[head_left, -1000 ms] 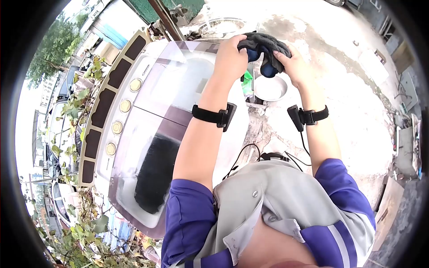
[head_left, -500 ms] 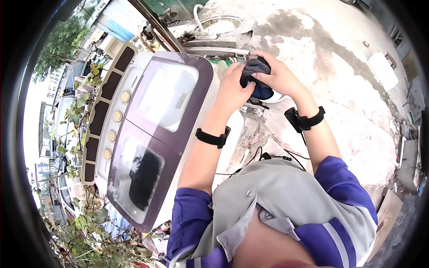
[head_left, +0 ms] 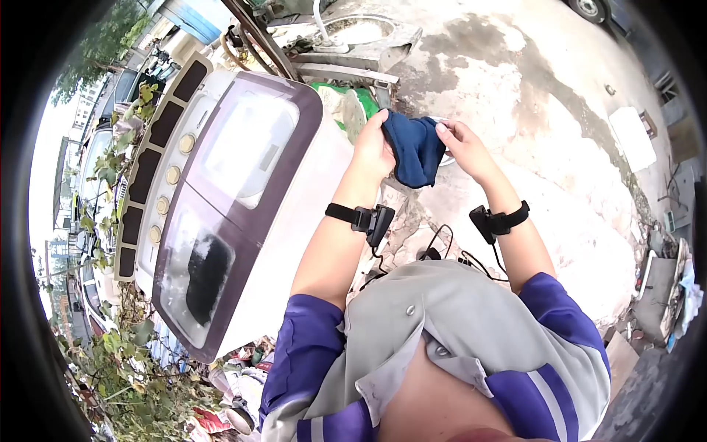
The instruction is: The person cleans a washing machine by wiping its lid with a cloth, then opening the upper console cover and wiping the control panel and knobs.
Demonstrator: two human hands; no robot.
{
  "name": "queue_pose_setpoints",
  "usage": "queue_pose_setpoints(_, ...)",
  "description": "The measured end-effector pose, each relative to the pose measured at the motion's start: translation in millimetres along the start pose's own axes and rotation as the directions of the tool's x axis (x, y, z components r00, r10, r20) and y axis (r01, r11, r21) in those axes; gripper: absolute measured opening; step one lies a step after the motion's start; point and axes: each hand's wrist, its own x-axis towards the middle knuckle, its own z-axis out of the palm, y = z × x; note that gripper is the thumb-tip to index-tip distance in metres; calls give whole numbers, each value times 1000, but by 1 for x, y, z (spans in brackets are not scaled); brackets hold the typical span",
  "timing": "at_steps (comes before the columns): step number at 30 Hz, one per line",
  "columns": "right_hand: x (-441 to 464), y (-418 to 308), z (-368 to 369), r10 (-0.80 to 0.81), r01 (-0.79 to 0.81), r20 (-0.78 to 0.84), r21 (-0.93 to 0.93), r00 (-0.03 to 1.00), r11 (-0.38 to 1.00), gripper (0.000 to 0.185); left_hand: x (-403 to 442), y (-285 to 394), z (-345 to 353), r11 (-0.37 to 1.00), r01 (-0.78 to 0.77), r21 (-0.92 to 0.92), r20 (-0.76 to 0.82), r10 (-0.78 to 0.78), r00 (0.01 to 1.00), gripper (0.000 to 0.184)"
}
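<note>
Both hands hold a dark blue piece of cloth (head_left: pixel 416 151) out in front of me, spread between them and hanging down in folds. My left hand (head_left: pixel 374 151) grips its left edge, thumb on top. At its right edge, the fingers and thumb of my right hand (head_left: pixel 465 147) pinch the fabric. A small part of a pale round rim (head_left: pixel 448 160) shows behind the cloth; the rest of it is hidden. To the left of my left arm stands a twin-tub washing machine (head_left: pixel 313 180) with purple-framed clear lids and several round knobs.
Behind the machine lies a green and white bag (head_left: pixel 361 99). A metal post (head_left: pixel 261 37) and a round basin with a pipe (head_left: pixel 361 33) are farther back. Leafy vines (head_left: pixel 132 368) grow at lower left. A white board (head_left: pixel 632 138) lies on the concrete ground to the right.
The cloth, bunched up and dark between my hands before, is now opened out and shows its blue side. My hands have moved apart and slightly lower.
</note>
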Motion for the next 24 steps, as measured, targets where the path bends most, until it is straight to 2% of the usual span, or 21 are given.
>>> queue_pose_setpoints(1, -4, 0, 4, 35, -34, 58, -19, 998, 999, 57, -1, 0, -1, 1000, 0, 0, 21, 0, 1000, 27)
queue_pose_setpoints(2, 2, 20, 9, 52, -48, 37, -91, 998, 995, 62, -4, 0, -1, 1000, 5, 2, 37, -6, 999, 25)
queue_pose_setpoints(4, -5, 2, 19, 94, -94, 71, -1, 993, 996, 62, -19, 4, 2, 1000, 10, 4, 66, -11, 998, 22)
queue_pose_setpoints(7, 7, 10, 25, -106, 68, 187, 198, 977, 978, 60, -30, 15, -11, 975, -113, 190, 178, 79, 981, 22)
queue_pose_setpoints(8, 7, 10, 19, -90, 31, 264, 221, 960, 975, 60, -37, 19, -16, 954, -168, 249, 191, 122, 974, 25)
queue_pose_setpoints(10, 9, 14, 17, -155, 130, 216, 125, 964, 983, 47, -42, 26, -30, 895, -282, 347, 215, 217, 952, 25)
queue_pose_setpoints(13, 7, -1, 5, -97, 138, 146, -304, 984, 943, 30, -52, 37, -43, 840, -356, 409, 144, 326, 934, 26)
queue_pose_setpoints(14, 7, 2, 4, -161, 174, 65, -293, 985, 940, 20, -59, 40, -45, 815, -352, 460, 70, 363, 929, 26)
queue_pose_setpoints(16, 14, -1, -5, -230, 217, 9, -378, 973, 900, 20, -67, 48, -52, 664, -329, 672, -4, 447, 894, 31)
queue_pose_setpoints(17, 17, -2, -6, -253, 227, -25, -364, 967, 903, 18, -68, 50, -62, 510, -306, 804, 37, 471, 882, 40)
queue_pose_setpoints(18, 21, -4, -8, -244, 215, -30, -379, 969, 900, 17, -73, 50, -63, 552, -258, 793, -16, 442, 897, 43)
queue_pose_setpoints(20, 27, -7, -4, -343, 310, -55, -314, 938, 897, 17, -83, 48, -60, 631, -161, 759, -118, 376, 919, 47)
queue_pose_setpoints(21, 27, -13, -2, -272, 251, -52, -251, 961, 935, 14, -82, 47, -65, 604, -143, 784, -122, 375, 919, 51)
queue_pose_setpoints(24, 37, -18, 4, -112, 118, -43, 212, 993, 970, 12, -90, 44, -74, 629, -55, 776, -168, 290, 942, 53)
